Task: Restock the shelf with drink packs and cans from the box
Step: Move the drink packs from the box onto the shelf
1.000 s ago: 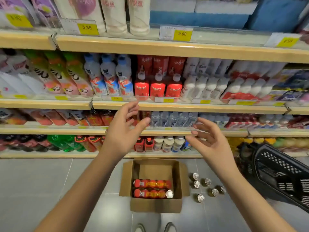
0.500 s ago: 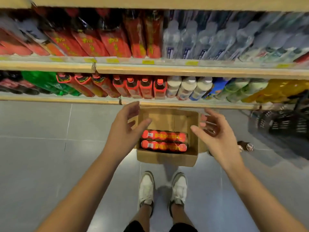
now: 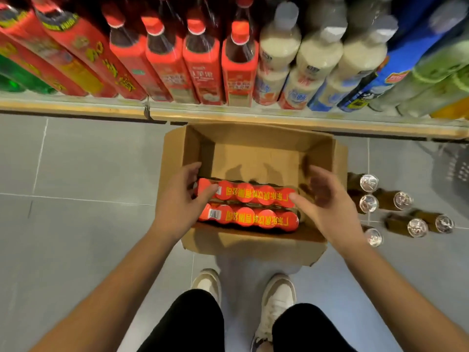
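Note:
An open cardboard box (image 3: 253, 151) sits on the floor below the bottom shelf (image 3: 228, 116). Two red shrink-wrapped drink packs lie in its near half: the far pack (image 3: 253, 194) and the near pack (image 3: 248, 217). My left hand (image 3: 177, 207) rests at the left end of the far pack, fingers behind it and thumb on its top. At the pack's right end my right hand (image 3: 327, 207) is spread, its thumb touching the top. Neither hand has closed around the pack.
Several brown cans (image 3: 396, 212) with silver tops lie on the grey tiles right of the box. A dark basket (image 3: 454, 171) stands at the right edge. Red, white and blue bottles (image 3: 238, 64) fill the bottom shelf. My shoes (image 3: 276, 301) are just behind the box.
The view has tilted down from the shelves to the floor. Both hands have dropped from shelf height into the box and reached the two ends of the far pack.

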The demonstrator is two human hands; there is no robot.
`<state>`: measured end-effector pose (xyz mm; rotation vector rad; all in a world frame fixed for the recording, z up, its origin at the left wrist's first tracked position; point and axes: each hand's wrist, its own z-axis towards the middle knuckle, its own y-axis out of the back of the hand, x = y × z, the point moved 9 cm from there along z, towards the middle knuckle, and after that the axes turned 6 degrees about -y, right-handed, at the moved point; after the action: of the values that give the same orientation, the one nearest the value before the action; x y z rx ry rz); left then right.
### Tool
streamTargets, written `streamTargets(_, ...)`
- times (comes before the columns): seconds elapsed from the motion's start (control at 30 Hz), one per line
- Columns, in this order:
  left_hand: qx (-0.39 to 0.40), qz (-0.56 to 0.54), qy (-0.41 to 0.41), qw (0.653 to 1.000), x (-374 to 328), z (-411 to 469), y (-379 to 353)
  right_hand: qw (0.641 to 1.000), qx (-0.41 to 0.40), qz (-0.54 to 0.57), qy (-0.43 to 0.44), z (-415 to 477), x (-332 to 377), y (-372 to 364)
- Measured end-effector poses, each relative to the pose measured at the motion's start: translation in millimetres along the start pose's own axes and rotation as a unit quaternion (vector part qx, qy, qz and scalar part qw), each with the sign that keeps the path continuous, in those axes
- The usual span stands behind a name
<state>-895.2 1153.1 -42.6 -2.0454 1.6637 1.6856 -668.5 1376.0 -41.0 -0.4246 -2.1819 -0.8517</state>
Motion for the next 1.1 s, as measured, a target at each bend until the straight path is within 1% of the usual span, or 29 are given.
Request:
streamTargets(0.1,0.005,0.041,-0.030,0.999,36.0,21.7,-27.6,1.000,0.008,-0.025,0.003,24.7,-37.5,-24.5)
streamTargets(0.17,-0.005,0.081,-0.043,0.996,53.2,36.0,-42.6,0.999,-0.002,-0.051,0.006,38.5,-57.7,-39.1)
streamTargets(0.27,-0.015,0.078,-0.037,0.996,77.6,57.1,-63.1,0.997,-0.019,-0.074,0.012,56.4,-83.9,-55.6)
streamTargets(0.5,-0.009,0.102,-0.014,0.995,117.9,78.5,-85.0,0.995,-0.016,-0.094,0.002,76.8,-129.1,-76.8)
streamTargets(0.73,0.036,0.102,0.019,0.994,133.1,85.0,-92.9,0.989,0.019,-0.143,-0.037,89.1,-148.3,-86.1)
streamTargets(0.8,0.032,0.107,0.016,0.994,133.2,85.3,-93.0,0.989,0.021,-0.141,-0.045,90.4,-150.9,-86.8)
streamTargets(0.93,0.022,0.093,0.034,0.995,137.9,84.1,-91.4,0.986,0.020,-0.151,-0.063,94.1,-155.1,-85.5)
streamTargets(1.1,0.002,0.105,0.024,0.994,134.2,85.6,-88.8,0.988,0.010,-0.143,-0.066,98.3,-155.8,-83.6)
